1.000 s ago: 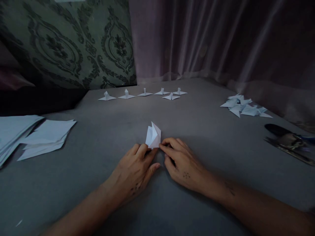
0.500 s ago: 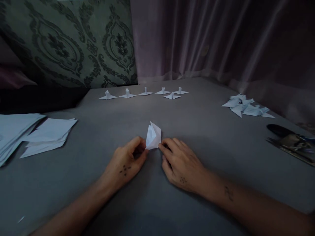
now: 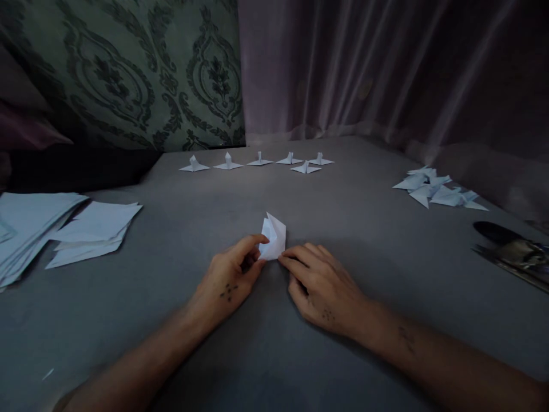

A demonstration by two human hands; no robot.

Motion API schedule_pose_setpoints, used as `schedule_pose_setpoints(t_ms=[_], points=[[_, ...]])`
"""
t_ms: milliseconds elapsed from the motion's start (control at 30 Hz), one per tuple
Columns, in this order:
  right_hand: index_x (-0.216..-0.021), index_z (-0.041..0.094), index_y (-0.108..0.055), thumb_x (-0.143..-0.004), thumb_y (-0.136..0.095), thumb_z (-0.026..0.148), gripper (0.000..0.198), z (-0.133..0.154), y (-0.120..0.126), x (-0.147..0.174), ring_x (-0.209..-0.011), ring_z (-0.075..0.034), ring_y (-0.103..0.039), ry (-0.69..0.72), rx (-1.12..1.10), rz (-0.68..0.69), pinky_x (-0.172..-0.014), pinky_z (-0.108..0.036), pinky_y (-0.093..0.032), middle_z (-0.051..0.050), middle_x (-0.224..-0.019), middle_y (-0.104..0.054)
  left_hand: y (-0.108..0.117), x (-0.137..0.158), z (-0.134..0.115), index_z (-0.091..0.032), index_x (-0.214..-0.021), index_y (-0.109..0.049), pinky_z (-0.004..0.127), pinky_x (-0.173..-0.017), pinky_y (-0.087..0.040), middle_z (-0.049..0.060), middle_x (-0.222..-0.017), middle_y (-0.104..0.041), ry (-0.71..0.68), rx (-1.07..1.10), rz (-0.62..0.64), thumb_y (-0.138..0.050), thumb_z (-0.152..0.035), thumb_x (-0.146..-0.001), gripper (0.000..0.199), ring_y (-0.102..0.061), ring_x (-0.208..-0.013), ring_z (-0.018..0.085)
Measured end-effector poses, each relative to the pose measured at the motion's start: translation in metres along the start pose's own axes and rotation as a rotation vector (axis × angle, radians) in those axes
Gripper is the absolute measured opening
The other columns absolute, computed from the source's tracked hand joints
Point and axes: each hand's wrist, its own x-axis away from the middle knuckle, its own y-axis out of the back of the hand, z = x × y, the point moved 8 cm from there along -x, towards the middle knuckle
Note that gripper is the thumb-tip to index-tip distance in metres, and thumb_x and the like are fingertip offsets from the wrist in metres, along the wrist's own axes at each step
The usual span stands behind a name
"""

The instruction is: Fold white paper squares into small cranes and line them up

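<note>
A small folded piece of white paper (image 3: pixel 277 240) lies on the grey surface between my hands, one pointed flap standing up at its far end. My left hand (image 3: pixel 235 266) is at its left side, the index finger reaching over the paper's face and the thumb at the near left corner. With its fingertips together, my right hand (image 3: pixel 319 283) pinches the near right corner. The undersides of the paper and the tips of some curled fingers are hidden.
Several folded paper figures (image 3: pixel 228 163) stand in a row at the back. More folded paper pieces (image 3: pixel 429 187) are heaped at the right, near scissors (image 3: pixel 510 246). Paper sheets (image 3: pixel 38 220) and smaller cut squares (image 3: pixel 98 223) lie at the left. A curtain (image 3: pixel 343 68) hangs behind.
My left index finger has lifted from the paper's left edge and moved right, over its face. My right hand keeps its pinch. The whole view has shifted slightly.
</note>
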Motion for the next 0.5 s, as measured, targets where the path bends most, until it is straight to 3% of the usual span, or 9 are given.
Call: schedule_pose_setpoints(t_ms=[200, 500], points=[[-0.115, 0.013, -0.060, -0.082, -0.045, 0.010, 0.037, 0.000, -0.001, -0.001, -0.095, -0.023, -0.051, -0.028, -0.001, 0.027, -0.086, -0.042, -0.043, -0.011, -0.101, -0.059, -0.006, 0.003, -0.008, -0.024, -0.110, -0.061, 0.027, -0.074, -0.050, 0.003, -0.099, -0.063, -0.179, -0.135, 0.065, -0.046, -0.015, -0.086, 0.030, -0.062, -0.084, 0.015], [-0.117, 0.014, -0.060, -0.081, -0.045, 0.010, 0.039, 0.001, 0.000, -0.002, -0.093, -0.024, -0.050, -0.035, -0.026, 0.018, -0.081, -0.042, -0.046, -0.012, -0.098, -0.056, -0.007, 0.012, -0.012, -0.021, -0.111, -0.058, 0.029, -0.071, -0.052, 0.006, -0.100, -0.061, -0.369, -0.385, 0.069, -0.041, -0.020, -0.092, 0.025, -0.061, -0.086, 0.018]])
